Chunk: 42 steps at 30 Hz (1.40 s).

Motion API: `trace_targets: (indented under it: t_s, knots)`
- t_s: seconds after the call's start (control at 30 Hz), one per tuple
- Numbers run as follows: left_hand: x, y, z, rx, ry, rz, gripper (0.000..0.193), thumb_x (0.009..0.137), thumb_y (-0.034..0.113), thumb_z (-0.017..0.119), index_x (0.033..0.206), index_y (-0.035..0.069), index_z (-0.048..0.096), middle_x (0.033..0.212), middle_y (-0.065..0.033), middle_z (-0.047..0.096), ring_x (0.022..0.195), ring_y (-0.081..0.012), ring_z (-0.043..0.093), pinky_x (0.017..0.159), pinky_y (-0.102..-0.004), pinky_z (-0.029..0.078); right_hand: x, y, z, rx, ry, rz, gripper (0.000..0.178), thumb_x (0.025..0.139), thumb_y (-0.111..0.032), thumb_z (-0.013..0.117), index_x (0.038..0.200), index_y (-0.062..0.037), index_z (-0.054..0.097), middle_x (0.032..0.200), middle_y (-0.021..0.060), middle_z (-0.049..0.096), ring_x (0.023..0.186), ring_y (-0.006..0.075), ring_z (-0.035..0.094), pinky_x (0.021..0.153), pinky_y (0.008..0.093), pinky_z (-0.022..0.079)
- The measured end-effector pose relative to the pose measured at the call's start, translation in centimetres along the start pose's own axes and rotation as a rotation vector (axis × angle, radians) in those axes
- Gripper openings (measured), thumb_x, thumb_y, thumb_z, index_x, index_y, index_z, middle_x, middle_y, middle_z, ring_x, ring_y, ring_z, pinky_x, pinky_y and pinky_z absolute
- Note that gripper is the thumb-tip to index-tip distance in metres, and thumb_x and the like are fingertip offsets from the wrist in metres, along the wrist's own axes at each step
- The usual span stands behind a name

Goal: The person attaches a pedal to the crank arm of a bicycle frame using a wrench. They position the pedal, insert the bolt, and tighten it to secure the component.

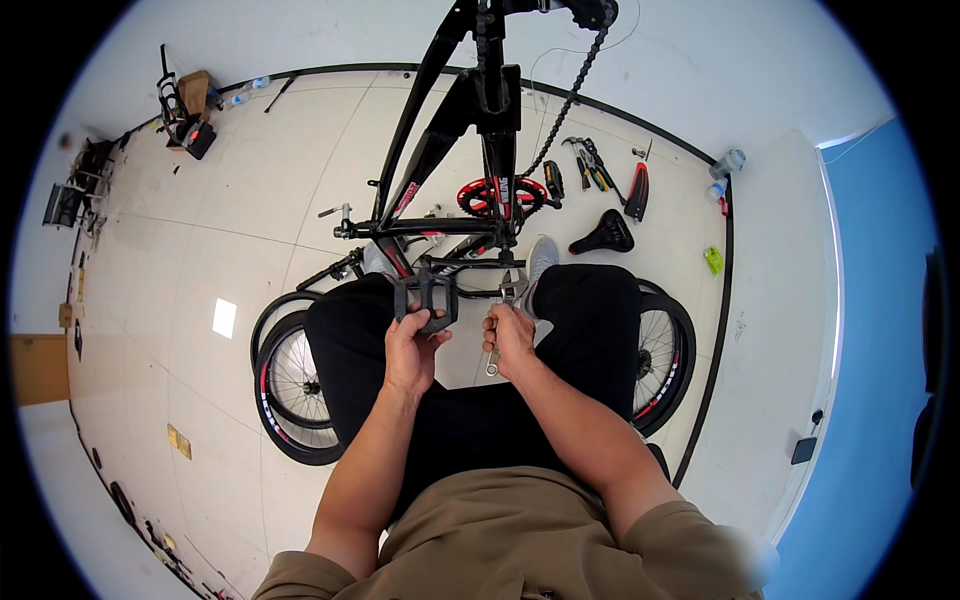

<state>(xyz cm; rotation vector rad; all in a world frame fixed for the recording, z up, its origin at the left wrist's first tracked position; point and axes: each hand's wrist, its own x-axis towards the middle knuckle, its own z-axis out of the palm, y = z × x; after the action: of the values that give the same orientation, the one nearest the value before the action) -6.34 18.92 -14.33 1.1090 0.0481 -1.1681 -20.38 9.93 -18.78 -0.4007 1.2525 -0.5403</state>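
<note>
"Black, like the bicycle frame. Where is that pedal?"

"On the wearer's side of the frame, slightly left of its near end. The left hand is closed round its lower edge."

"And the right hand?"

"Wrapped tightly round the handle of an adjustable wrench, whose head points towards the frame's near end."

"What might go wrong?"

"The pedal seems gripped mainly by one edge, so a knock against the frame could tip it loose. If the wrench were set too wide, I'd expect it to slip and scrape the frame's paint."

"Anything you can't make out?"

"Whether the wrench's head touches the frame or stops short. The pedal's threaded end I can't pick out. The frame's far end is cut off above, and the wheel left of it is partly behind a trouser leg."
</note>
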Motion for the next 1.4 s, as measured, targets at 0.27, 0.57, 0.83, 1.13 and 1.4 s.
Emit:
trace_targets:
  t_s: [0.27,0.57,0.83,1.13,1.4]
  knots:
    - [0.1,0.0,0.0,-0.105,-0.023,-0.062,0.027,0.099,0.033,0.06,0.106,0.008,0.062,0.092,-0.0062,0.067,0.077,-0.0186,0.062,0.076,-0.0392,0.055,0.0,-0.2,0.2,0.037,0.018,0.031,0.013,0.087,-0.018,0.059,0.086,-0.0082,0.051,0.07,0.004,0.053,0.051,0.0121,0.045,0.045,0.0298,0.037]
    - [-1.0,0.8,1.0,-0.121,-0.153,-0.023,0.018,0.097,0.024,0.066,0.11,0.014,0.059,0.098,-0.001,0.068,0.093,-0.015,0.067,0.073,-0.0348,0.057,0.4,0.2,-0.2,0.048,0.005,0.031,0.013,0.089,-0.019,0.058,0.086,-0.0078,0.052,0.071,0.0039,0.053,0.053,0.0125,0.046,0.046,0.0306,0.037]
    - [-0.7,0.6,0.9,-0.061,-0.154,0.032,0.017,0.091,0.013,0.07,0.105,0.013,0.06,0.096,-0.0021,0.066,0.093,-0.0154,0.066,0.071,-0.033,0.056,-0.2,-0.3,-0.1,0.061,0.045,0.024,0.017,0.091,-0.021,0.06,0.085,-0.0076,0.051,0.068,0.0037,0.052,0.051,0.0133,0.046,0.046,0.0306,0.037]
    - [-0.5,0.4,1.0,-0.023,0.027,0.014,0.024,0.09,0.017,0.068,0.111,0.01,0.059,0.09,-0.005,0.066,0.071,-0.0128,0.061,0.066,-0.0309,0.054,3.2,-4.9,-0.8,0.199,0.112,-0.12,0.03,0.091,-0.028,0.07,0.077,-0.0104,0.049,0.066,0.0033,0.05,0.046,0.0111,0.037,0.042,0.0294,0.029]
    - [-0.4,0.6,0.6,0.036,0.068,0.009,0.028,0.094,0.02,0.069,0.12,0.013,0.059,0.099,-0.0036,0.066,0.091,-0.0129,0.063,0.069,-0.03,0.053,5.5,-7.3,-0.1,0.245,-0.065,0.028,0.029,0.089,-0.026,0.075,0.104,-0.009,0.057,0.09,0.0112,0.067,0.05,0.0064,0.038,0.039,0.022,0.027]
